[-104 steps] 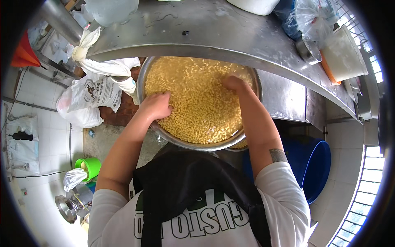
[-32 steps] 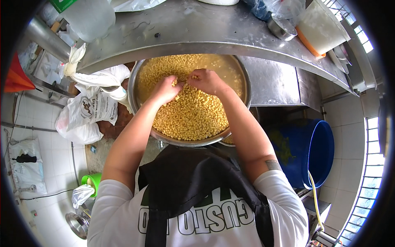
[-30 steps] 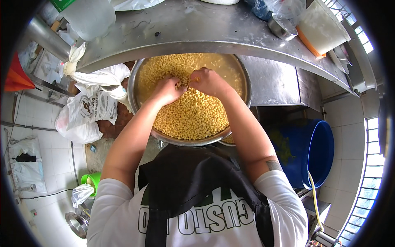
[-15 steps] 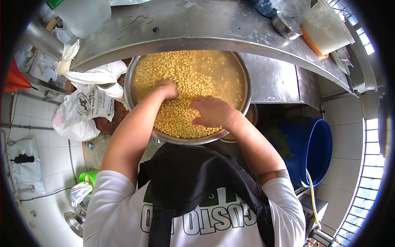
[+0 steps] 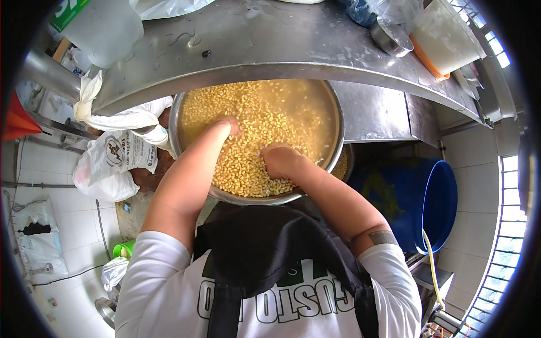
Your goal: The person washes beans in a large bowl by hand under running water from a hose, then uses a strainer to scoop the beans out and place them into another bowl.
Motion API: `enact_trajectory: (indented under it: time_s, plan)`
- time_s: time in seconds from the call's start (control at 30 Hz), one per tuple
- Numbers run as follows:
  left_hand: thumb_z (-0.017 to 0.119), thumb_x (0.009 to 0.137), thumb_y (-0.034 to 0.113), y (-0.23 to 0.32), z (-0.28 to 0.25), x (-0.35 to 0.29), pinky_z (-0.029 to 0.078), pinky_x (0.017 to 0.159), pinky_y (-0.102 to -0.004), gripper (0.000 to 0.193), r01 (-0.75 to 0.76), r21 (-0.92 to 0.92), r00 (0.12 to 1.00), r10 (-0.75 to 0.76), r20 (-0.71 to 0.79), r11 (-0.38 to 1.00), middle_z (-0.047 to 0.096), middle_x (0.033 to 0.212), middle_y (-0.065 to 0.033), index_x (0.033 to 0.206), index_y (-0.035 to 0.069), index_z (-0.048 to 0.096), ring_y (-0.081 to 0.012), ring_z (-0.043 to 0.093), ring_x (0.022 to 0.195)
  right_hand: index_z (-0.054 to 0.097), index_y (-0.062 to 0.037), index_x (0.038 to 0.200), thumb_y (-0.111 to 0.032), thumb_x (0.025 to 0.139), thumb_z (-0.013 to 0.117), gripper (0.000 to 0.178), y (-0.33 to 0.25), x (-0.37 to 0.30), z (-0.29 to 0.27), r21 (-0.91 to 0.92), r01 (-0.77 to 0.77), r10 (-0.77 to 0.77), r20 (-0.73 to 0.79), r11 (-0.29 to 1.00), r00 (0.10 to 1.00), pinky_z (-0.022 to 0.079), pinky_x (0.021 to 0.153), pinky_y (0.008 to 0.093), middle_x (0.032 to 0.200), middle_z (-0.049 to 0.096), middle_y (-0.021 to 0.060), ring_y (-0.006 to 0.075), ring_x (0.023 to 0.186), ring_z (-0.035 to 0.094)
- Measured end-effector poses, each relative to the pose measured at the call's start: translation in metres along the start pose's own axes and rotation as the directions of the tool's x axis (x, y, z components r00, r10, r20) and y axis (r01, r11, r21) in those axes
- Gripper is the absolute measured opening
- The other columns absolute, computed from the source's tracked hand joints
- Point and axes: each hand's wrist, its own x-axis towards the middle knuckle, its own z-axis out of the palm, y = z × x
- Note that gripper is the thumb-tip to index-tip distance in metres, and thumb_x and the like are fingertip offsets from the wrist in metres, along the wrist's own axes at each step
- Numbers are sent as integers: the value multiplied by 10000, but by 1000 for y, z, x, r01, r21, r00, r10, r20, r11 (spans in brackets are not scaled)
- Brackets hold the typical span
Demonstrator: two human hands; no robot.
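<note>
A wide steel basin point(image 5: 176, 121) holds a heap of small yellow kernels or soaked beans point(image 5: 234, 169) in cloudy water point(image 5: 304, 96). Kernels pile thickest on the near and left side, while the water lies more open at the far right. My left hand point(image 5: 227, 124) is sunk into the heap left of the middle, its fingers buried. To the right and nearer to me, my right hand point(image 5: 279, 160) pushes into the kernels, fingers hidden below the surface. What either hand grasps is not visible.
A steel shelf point(image 5: 270, 39) overhangs the basin's far rim. A second container point(image 5: 341, 164) with kernels sits partly under the basin at right. Beyond it stands a blue barrel point(image 5: 414, 197) with a yellow hose point(image 5: 431, 270). White sacks point(image 5: 115, 160) lie at left.
My right hand has gone from lying above the kernels, fingers extended, down into them. The left hand stays in the heap, slightly lower in the picture. The whole view has shifted a little.
</note>
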Motion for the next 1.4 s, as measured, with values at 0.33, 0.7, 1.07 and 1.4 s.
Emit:
enact_trajectory:
  time_s: [0.33,0.7,1.07,1.4]
  plan:
    - [610,960,199,-7,6,4,508,1069,-423,429,-126,76,986,133,-103,989,616,1417,-210,1358,45,653,-311,625,1271,724,-102,1272,-215,952,654,346,9,51,-7,-37,-289,291,169,957,942,582,916,493,1295,705,137,305,1147,700]
    - [647,918,282,2,4,-35,537,964,-447,392,-141,44,984,145,-105,989,701,1184,-276,1167,-8,735,-379,692,1102,733,-149,1272,-243,954,668,337,55,86,4,85,-297,286,119,951,951,565,944,489,1325,696,113,334,1155,689]
    - [686,944,384,3,4,-166,470,1084,-453,468,-456,141,851,477,-221,879,558,1442,-240,1288,67,692,-375,555,1322,734,-168,1273,-253,954,676,336,96,127,41,162,-329,327,37,930,944,558,953,493,1328,695,113,347,1160,684]
    - [534,833,99,-5,26,-202,542,933,-472,410,-500,76,857,479,191,863,729,1082,-224,1191,44,726,-401,689,1049,721,-50,1251,-196,895,671,388,50,81,-19,79,-316,311,70,945,948,554,922,504,1262,704,198,362,1119,693]
